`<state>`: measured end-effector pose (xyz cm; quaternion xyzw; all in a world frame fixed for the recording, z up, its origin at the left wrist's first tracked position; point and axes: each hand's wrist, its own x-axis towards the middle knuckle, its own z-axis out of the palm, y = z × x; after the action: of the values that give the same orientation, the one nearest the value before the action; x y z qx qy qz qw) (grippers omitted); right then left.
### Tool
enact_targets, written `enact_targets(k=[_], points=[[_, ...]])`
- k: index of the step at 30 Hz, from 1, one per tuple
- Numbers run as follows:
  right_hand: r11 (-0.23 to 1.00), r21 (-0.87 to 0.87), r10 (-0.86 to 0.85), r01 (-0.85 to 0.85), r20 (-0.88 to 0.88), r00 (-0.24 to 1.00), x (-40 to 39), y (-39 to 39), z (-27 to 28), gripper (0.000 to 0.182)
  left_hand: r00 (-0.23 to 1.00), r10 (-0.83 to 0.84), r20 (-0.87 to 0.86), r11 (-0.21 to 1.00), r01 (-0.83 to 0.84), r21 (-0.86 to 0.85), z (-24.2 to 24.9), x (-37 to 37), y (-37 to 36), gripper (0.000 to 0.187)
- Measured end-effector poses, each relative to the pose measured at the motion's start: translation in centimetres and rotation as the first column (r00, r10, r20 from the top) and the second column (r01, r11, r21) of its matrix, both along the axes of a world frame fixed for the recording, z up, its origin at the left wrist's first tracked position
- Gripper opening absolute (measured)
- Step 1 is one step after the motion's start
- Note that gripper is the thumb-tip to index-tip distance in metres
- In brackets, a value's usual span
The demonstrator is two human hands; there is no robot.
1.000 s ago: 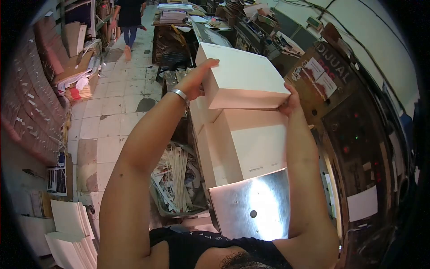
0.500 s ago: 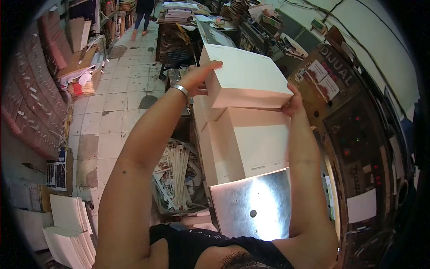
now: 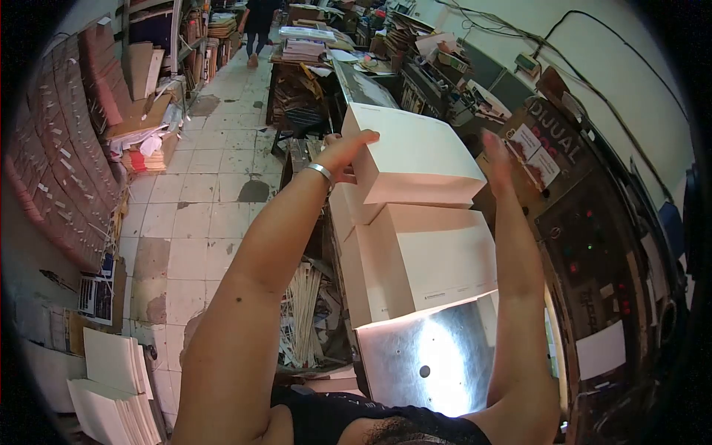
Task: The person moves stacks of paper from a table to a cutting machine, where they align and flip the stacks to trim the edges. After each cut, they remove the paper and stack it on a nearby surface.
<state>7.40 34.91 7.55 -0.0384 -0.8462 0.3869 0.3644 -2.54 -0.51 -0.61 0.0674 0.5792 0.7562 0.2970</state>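
Observation:
A thick stack of white paper (image 3: pixel 415 148) sits on top of other white stacks. My left hand (image 3: pixel 345 157) grips its left side, thumb on the upper face and fingers against the edge. Just off the stack's right side is my right hand (image 3: pixel 497 162), its fingers stretched out and nothing in it. Nearer to me, a lower stack of white sheets (image 3: pixel 445 256) with small print along its edge rests by a shiny metal plate (image 3: pixel 393 363), which reflects a bright light and has a dark round hole.
A machine with a dark control panel (image 3: pixel 593 230) stands close on the right. Paper strips (image 3: pixel 300 319) fill a container below left. More white stacks (image 3: pixel 111 393) stand at lower left. A person (image 3: pixel 258 30) is in the tiled aisle (image 3: pixel 196 222).
My right hand has come off the right side of the top stack and its fingers have straightened. My left hand keeps its grip. The view has shifted, and the person in the aisle has moved.

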Motion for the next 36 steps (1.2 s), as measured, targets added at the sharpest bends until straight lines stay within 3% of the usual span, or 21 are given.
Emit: enact_targets(k=[3,6,9,12,15,16,18,20,21,24,25,27,28,30,31,32,33,34,35,36], points=[[0.935,0.259,0.168,-0.242,0.278,0.946,-0.9,-4.3,1.0,0.064,0.999,-0.019,-0.039,1.000,0.019,0.011,-0.4,-0.5,0.3,0.101],[0.877,0.430,-0.054,-0.213,0.529,0.847,0.9,-10.3,3.0,0.063,0.999,0.037,-0.034,0.999,-0.036,0.026,0.2,0.0,0.0,0.112],[0.856,0.494,-0.105,-0.150,0.451,0.887,1.1,-10.9,1.9,0.071,1.000,-0.019,-0.013,0.999,0.019,0.038,-0.9,-1.0,0.2,0.121],[0.845,0.518,-0.140,-0.134,0.456,0.879,1.5,-11.3,2.0,0.075,0.997,-0.080,-0.017,0.994,0.078,-0.073,1.5,1.0,-1.7,0.125],[0.851,0.510,-0.162,-0.125,0.481,0.861,1.5,-11.6,2.5,0.076,0.990,-0.006,-0.138,0.966,-0.030,-0.256,2.4,0.1,-1.7,0.132],[0.855,0.504,-0.168,-0.121,0.490,0.855,1.4,-11.5,2.6,0.076,0.938,0.067,-0.341,0.933,-0.180,-0.311,2.1,-0.7,-1.4,0.129],[0.859,0.497,-0.159,-0.126,0.491,0.856,1.3,-11.1,2.3,0.076,0.693,0.142,-0.707,0.822,-0.481,-0.306,1.8,-1.8,-0.7,0.122],[0.874,0.470,-0.155,-0.125,0.513,0.844,1.2,-11.3,2.3,0.076,0.494,-0.060,-0.868,0.750,-0.551,-0.365,2.9,-2.3,-0.5,0.101],[0.876,0.466,-0.140,-0.126,0.496,0.857,1.1,-11.1,2.1,0.077,0.377,-0.170,-0.910,0.713,-0.590,-0.378,3.7,-2.0,-0.5,0.091],[0.879,0.461,-0.127,-0.123,0.476,0.870,0.5,-10.3,1.4,0.080,0.254,-0.457,-0.853,0.685,-0.512,-0.519,5.8,-0.5,-0.2,0.055],[0.877,0.464,-0.143,-0.125,0.499,0.855,0.4,-10.4,1.5,0.081,0.242,-0.516,-0.821,0.656,-0.504,-0.561,6.4,0.3,0.3,0.033],[0.860,0.494,-0.155,-0.129,0.493,0.856,0.0,-10.5,1.5,0.088,0.194,-0.586,-0.787,0.663,-0.443,-0.603,7.4,-0.1,0.3,0.029],[0.863,0.472,-0.150,-0.179,0.577,0.803,-1.0,-10.2,1.7,0.086,0.158,-0.626,-0.764,0.666,-0.402,-0.629,7.7,-0.4,0.2,0.027],[0.896,0.398,-0.122,-0.197,0.647,0.753,-1.5,-9.6,1.9,0.094,0.148,-0.585,-0.797,0.753,-0.268,-0.602,6.1,-4.0,1.0,0.028],[0.910,0.363,-0.078,-0.199,0.622,0.779,-1.4,-9.0,1.5,0.092,0.111,-0.555,-0.824,0.784,-0.261,-0.563,6.4,-3.7,0.9,0.029],[0.940,0.175,0.210,-0.295,0.384,0.899,-0.3,-9.1,0.7,0.084,0.083,-0.547,-0.833,0.825,-0.115,-0.553,7.5,-2.7,0.4,0.029],[0.951,0.308,-0.040,-0.020,0.186,0.982,0.5,-10.0,0.3,0.075,-0.020,-0.585,-0.811,0.772,-0.321,-0.549,7.4,-3.2,0.7,0.031],[0.949,0.313,0.058,-0.041,-0.045,0.997,2.8,-11.1,0.7,0.070,-0.037,-0.626,-0.779,0.737,-0.355,-0.576,7.3,-4.3,1.0,0.033],[0.956,0.294,0.044,0.007,-0.167,0.985,7.1,-13.2,1.3,0.065,0.038,-0.613,-0.789,0.761,-0.239,-0.603,7.7,-3.9,1.0,0.031],[0.938,0.345,0.079,0.021,-0.273,0.959,10.8,-14.4,1.2,0.062,-0.060,-0.610,-0.790,0.784,-0.188,-0.591,7.2,-5.9,1.0,0.029]])
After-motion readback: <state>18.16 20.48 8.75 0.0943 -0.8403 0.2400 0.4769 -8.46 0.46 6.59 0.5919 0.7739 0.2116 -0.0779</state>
